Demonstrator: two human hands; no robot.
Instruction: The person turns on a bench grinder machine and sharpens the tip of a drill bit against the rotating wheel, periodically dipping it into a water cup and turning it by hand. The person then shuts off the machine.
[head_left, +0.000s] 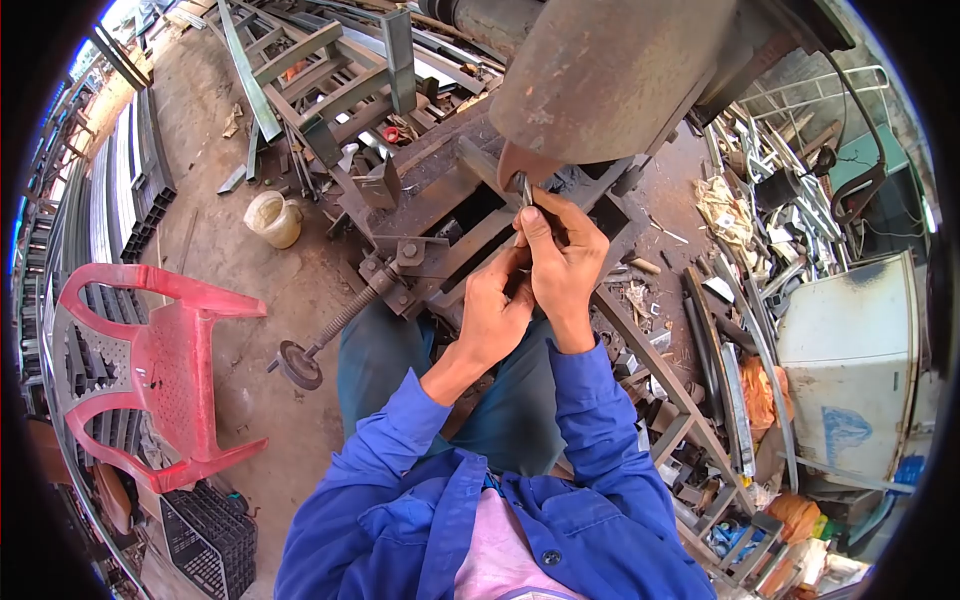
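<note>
Both my hands meet just below a large rusty metal guard (610,75). My right hand (563,255) pinches a small metal piece (525,190) between thumb and fingers, its tip close to the reddish wheel edge (520,163) under the guard. Against it, lower and to the left, my left hand (497,305) has its fingers curled together; what they hold, if anything, is hidden. Beneath the hands runs a steel machine frame (480,245), with a threaded rod and round handwheel (300,366) at its left.
A red plastic chair (180,375) and a black crate (208,540) stand at the left. A whitish bucket (272,220) sits on the floor. Welded frames (320,75) lie at the top, metal scrap (775,220) and a white panel (850,360) at the right.
</note>
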